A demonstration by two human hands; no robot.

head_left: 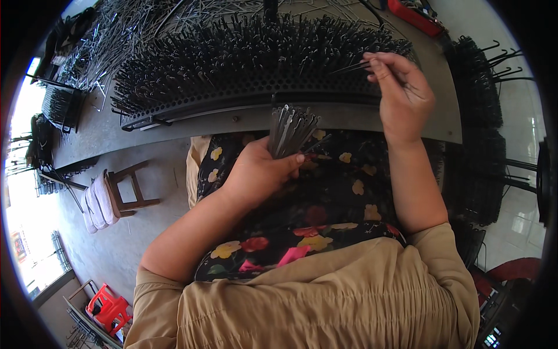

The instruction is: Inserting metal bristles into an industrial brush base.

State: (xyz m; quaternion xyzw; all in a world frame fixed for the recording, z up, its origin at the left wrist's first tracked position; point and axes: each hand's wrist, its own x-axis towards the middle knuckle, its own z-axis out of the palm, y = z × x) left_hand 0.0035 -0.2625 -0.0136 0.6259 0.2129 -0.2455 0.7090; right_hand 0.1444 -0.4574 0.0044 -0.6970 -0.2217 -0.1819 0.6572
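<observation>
My left hand (pixel 256 171) is closed round a bundle of thin metal rods (pixel 290 131) whose looped ends point up, just in front of the table edge. At the right, my right hand (pixel 404 87) pinches a thin metal rod (pixel 351 68) between thumb and fingertips. That rod points left, over the right part of a long black perforated rack (pixel 232 87). Many dark hooked rods (pixel 244 49) stand upright in the rack's holes, packed close together.
A heap of loose metal rods (pixel 133 29) covers the table's far left. A red case (pixel 415 17) lies at the far right. Black hooked racks (pixel 476 81) hang at the right. On the floor at left stand a wooden stool (pixel 136 192) with cloth and a red plastic stool (pixel 108 308).
</observation>
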